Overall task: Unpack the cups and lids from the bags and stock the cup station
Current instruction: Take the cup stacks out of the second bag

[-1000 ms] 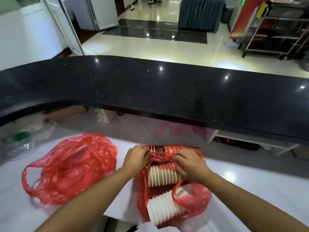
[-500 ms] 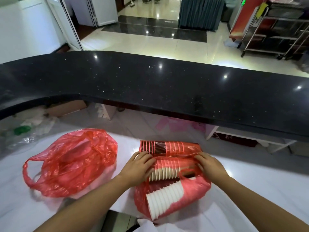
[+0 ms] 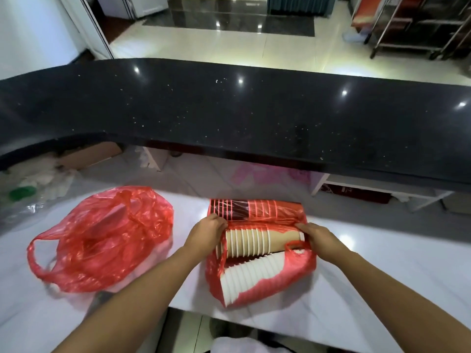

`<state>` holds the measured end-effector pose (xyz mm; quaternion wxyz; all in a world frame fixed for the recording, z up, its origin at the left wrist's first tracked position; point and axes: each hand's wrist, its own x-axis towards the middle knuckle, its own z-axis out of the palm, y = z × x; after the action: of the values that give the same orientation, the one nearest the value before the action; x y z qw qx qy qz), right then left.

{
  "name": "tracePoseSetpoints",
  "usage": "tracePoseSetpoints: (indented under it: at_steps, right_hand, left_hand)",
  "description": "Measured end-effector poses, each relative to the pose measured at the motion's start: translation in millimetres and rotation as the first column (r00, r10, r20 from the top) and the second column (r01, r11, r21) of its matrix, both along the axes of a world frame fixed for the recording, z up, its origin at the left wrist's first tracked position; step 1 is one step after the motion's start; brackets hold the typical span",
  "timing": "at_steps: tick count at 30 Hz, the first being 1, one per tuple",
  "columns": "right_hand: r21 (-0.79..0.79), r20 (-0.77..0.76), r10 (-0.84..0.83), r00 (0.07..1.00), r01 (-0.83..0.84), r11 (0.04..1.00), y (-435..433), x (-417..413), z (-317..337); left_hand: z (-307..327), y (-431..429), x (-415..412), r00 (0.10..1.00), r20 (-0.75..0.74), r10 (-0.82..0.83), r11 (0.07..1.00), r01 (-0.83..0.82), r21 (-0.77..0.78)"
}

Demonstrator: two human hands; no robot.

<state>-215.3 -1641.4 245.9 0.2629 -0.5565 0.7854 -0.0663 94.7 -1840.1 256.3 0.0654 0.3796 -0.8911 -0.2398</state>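
The left hand (image 3: 207, 231) curls its fingers over the red film at the left end of the middle stack of cups (image 3: 262, 242) and pinches it. The right hand (image 3: 319, 234) does the same at the right end of that stack, its fingers bent over the film's edge. Between them they hold the mouth of the bag of cups (image 3: 300, 268) apart, so the middle stack lies bare.

Three stacks lie on their sides in this bag, side by side. The middle stack runs left to right, with its rims bunched at the left and one plain cup wall showing at the right end. The far stack (image 3: 254, 210) lies parallel to it under the film. The near stack (image 3: 252, 273) slants from near left to far right.

The bag rests on a white counter (image 3: 382, 276), close to its near edge. The other bag (image 3: 102, 240), red and crumpled, sits apart to the left, with a handle loop hanging out at its left side. Behind both rises a black speckled ledge (image 3: 229, 118). Beyond it are a glossy tiled floor (image 3: 216, 44) and a metal cart (image 3: 420, 26).

The middle cups are tan with white rims and the near ones are white. The far ones show red through the film, with a dark band.
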Motion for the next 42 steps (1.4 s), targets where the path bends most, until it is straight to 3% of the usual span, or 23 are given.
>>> tracePoseSetpoints:
  at_steps: [5,10,12,15,16,18,20,23,26,29,32,36,42]
  right_hand:
    - [-0.16,-0.072,-0.072,0.995,0.059,0.985,-1,0,-26]
    - [-0.145,-0.09,-0.049,0.995,0.036,0.989,-2,2,-37]
    - [-0.116,-0.08,-0.06,0.995,0.051,0.992,-1,4,-34]
    - [-0.032,0.053,-0.066,0.996,0.067,0.997,-2,4,-25]
    - [-0.022,0.091,-0.059,0.994,0.061,0.998,-2,4,-22]
    - [-0.097,0.048,-0.063,0.997,0.067,0.993,3,6,-9]
    - [-0.291,-0.123,-0.072,0.99,0.034,0.956,9,8,3]
    - [-0.48,-0.285,0.081,0.955,-0.216,0.85,9,31,21]
    - [-0.363,-0.322,0.321,0.89,-0.43,0.827,-10,61,24]
    - [-0.165,-0.299,0.417,0.858,-0.476,0.864,-33,88,27]
    - [0.045,-0.3,0.467,0.832,-0.477,0.878,-50,104,34]
    - [0.104,-0.326,0.485,0.811,-0.479,0.871,-59,108,35]
    - [0.137,-0.316,0.501,0.806,-0.483,0.865,-68,108,36]
  left_hand:
    - [-2,-5,2,0.984,-0.086,0.156,0.978,-0.142,0.154]
    - [-8,-9,6,0.932,-0.044,0.359,0.909,-0.338,0.244]
    - [-13,-5,7,0.853,-0.049,0.52,0.798,-0.465,0.384]
    - [-16,-6,8,0.725,0.0,0.689,0.467,-0.444,0.765]
    - [-14,-8,9,0.721,0.017,0.692,0.406,-0.41,0.817]
    - [-11,-11,11,0.751,0.037,0.659,0.387,-0.381,0.839]
    - [-11,-12,14,0.77,0.024,0.638,0.405,-0.362,0.84]
    - [-19,-14,20,0.784,0.006,0.62,0.459,-0.369,0.808]
    - [-20,-14,21,0.819,0.016,0.573,0.496,-0.363,0.789]
    - [-19,-16,25,0.864,0.028,0.503,0.525,-0.331,0.784]
    - [-24,-20,31,0.911,0.009,0.412,0.64,-0.297,0.709]
    - [-32,-13,32,0.939,0.022,0.344,0.822,-0.313,0.476]
    - [-38,-5,35,0.956,0.063,0.288,0.922,-0.295,0.25]
